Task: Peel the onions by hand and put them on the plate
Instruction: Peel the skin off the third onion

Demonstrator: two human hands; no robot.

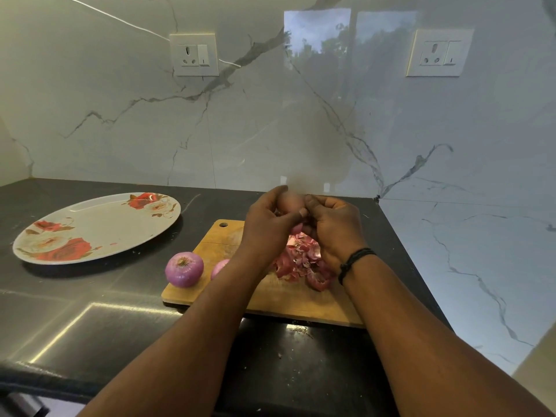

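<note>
Both hands, left hand (267,224) and right hand (331,227), pinch the blurred onion (290,203) mid-frame above the cutting board (270,299); slick skin could let it slip from the fingers, far from the plate (99,233) at left.

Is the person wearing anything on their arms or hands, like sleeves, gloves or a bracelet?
No gloves and no sleeves show: both forearms are bare right down to the bottom edge of the picture. The left hand has nothing on it or on its wrist. The right hand has a black band around its wrist, looking like thin dark cords wrapped a few times. No rings show on the fingers in view.
</note>
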